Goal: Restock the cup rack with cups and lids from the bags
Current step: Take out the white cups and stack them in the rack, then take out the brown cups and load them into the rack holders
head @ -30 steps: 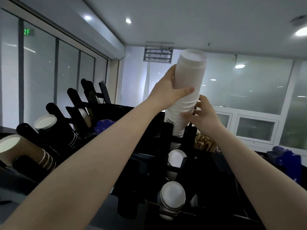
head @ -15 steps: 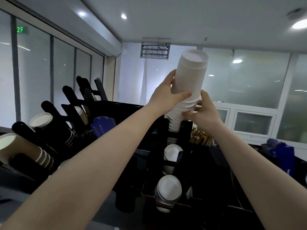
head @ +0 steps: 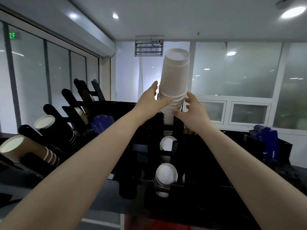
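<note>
A tall stack of white paper cups (head: 174, 77), bottoms up, stands in the top slot of the black cup rack (head: 201, 163) straight ahead and leans slightly right. My left hand (head: 149, 102) is at the stack's left side, fingers stretched out and off it, with only the thumb lying against its ribbed rims. My right hand (head: 192, 112) hovers at the lower right of the stack, fingers spread and thumb tip near the rims. Two lower slots hold white cups (head: 166, 175).
A second black rack on the left holds brown ribbed cups (head: 16, 148) and black cups (head: 44, 122) between slanted black posts. Blue packs (head: 102, 122) (head: 267, 141) sit in bins on both sides. Wooden stirrers (head: 189, 131) stand behind my right wrist. Glass walls lie beyond.
The stack has sunk lower into the top slot. Both hands, which gripped it before, have spread their fingers and loosened off it.
</note>
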### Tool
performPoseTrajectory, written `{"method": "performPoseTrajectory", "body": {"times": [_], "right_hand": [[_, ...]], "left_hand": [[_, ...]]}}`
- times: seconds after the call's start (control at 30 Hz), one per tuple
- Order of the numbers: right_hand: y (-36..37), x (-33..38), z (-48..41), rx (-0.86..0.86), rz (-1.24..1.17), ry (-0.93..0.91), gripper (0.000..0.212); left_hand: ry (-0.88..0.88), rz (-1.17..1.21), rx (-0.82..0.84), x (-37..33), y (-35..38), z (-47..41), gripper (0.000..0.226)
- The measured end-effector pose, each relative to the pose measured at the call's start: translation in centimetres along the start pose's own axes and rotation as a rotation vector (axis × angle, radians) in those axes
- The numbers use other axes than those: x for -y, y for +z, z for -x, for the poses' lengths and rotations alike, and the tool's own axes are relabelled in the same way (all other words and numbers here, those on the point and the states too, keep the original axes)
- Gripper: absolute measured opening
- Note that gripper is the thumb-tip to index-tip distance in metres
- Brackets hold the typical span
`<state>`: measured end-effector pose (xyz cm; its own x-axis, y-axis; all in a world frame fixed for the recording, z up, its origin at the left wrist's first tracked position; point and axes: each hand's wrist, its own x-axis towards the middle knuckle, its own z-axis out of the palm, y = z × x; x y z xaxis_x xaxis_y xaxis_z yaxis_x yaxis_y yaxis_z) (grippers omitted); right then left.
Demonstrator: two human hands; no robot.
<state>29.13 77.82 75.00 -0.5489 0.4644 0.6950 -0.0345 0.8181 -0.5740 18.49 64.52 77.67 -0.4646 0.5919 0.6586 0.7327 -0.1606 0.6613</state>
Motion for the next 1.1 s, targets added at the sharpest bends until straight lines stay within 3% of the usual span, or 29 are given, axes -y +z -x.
{"method": "performPoseTrajectory", "body": {"times": [0.2,0.37,0.53,0.77,0.9,1.1], "right_hand": [[0.1,1.9,3.9,-0.014,-0.021,-0.050,0.057],[-0.4,4.3,7.3,0.036,-0.007,-0.039,0.060],[-2.0,5.8,14.3,0.111,0.154,-0.022,0.073],[-4.8,3.3,29.4,0.204,0.427,0.066,0.070],[-7.8,1.8,36.9,0.320,0.594,0.167,0.071],[-13.5,-0.6,45.5,0.321,0.749,0.298,0.067]], "left_hand": [[-0.097,-0.102,0.028,1.5,-1.0,4.5,0.089],[-0.058,-0.187,0.094,0.8,-2.0,8.4,0.083],[0.090,-0.334,0.201,-0.1,-2.5,14.9,0.076],[0.409,-0.813,0.355,0.0,2.0,25.3,0.073],[0.463,-0.788,0.445,-0.4,6.2,30.1,0.071],[0.450,-0.702,0.654,-1.3,13.9,37.2,0.070]]}}
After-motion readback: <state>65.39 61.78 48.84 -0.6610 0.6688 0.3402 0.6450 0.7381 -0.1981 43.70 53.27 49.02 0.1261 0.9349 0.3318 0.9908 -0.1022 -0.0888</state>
